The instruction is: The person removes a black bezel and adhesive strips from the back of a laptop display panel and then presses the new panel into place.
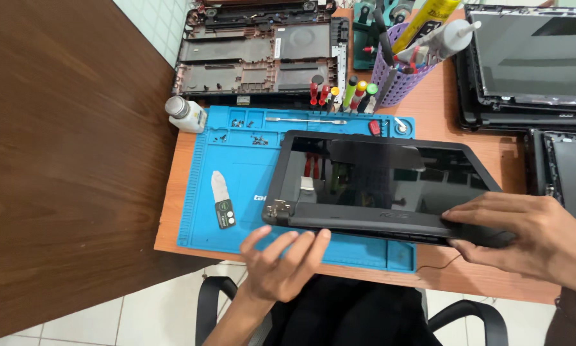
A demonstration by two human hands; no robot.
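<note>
Nearest the lens, left hand (281,266) lies palm-up with fingers loosely spread, released, its fingertips under the near edge of the laptop screen panel (378,189). Right hand (525,234), at four o'clock, grasps that panel's near right corner. It rests tilted on the blue work mat (237,166). At twelve o'clock sits an opened laptop base (259,54); a purple tool basket (403,80) stands beside it.

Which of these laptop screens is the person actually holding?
The screen panel over the blue mat, gripped by the right hand; the others lie untouched at right.
</note>
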